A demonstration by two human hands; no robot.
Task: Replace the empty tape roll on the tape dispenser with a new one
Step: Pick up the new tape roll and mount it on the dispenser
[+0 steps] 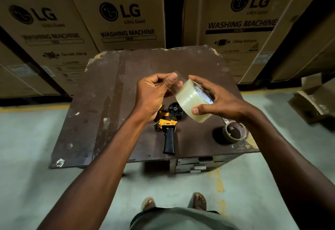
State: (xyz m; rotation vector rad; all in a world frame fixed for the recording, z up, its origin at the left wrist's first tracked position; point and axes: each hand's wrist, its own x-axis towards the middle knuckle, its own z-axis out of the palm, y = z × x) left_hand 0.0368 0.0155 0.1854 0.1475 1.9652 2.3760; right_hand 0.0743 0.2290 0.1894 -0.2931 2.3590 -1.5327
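My right hand [215, 101] grips a full roll of clear tape [192, 101] above the brown tabletop [101, 103]. My left hand [155, 92] pinches the loose end of the tape [178, 83], peeled a short way off the roll. Below my hands lies the yellow and black tape dispenser [167, 128] on its side, black handle toward me, its black spool hub [175, 111] bare. The empty brown cardboard core [234, 132] rests on the table at the right, partly behind my right wrist.
Tall cardboard washing machine boxes [125, 16] stand close behind the table. A torn open carton [315, 101] sits on the floor at the right. The table's chipped edges and a metal latch [198, 168] face me; my sandalled feet [199, 201] stand on grey floor.
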